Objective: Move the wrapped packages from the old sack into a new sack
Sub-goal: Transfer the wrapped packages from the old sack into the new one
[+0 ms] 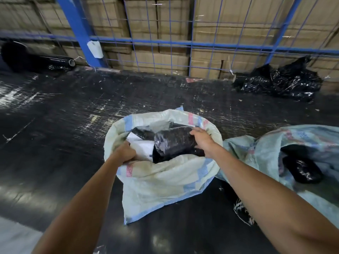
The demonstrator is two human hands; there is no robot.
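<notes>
right grip (200,142) grasps black package (176,143) in white sack (165,180); left grip (125,153) clutches rim.

Lighting: we see dim, even indoor light from overhead. Glare: pale patches shine on the dark floor (55,110) at left and lower left, and glints speckle the crumpled black film (280,83). Shadows: soft. Sharpness: we find mild blur throughout. Distortion: wide-angle bending bows the blue mesh fence (165,43) and stretches the frame edges.
</notes>
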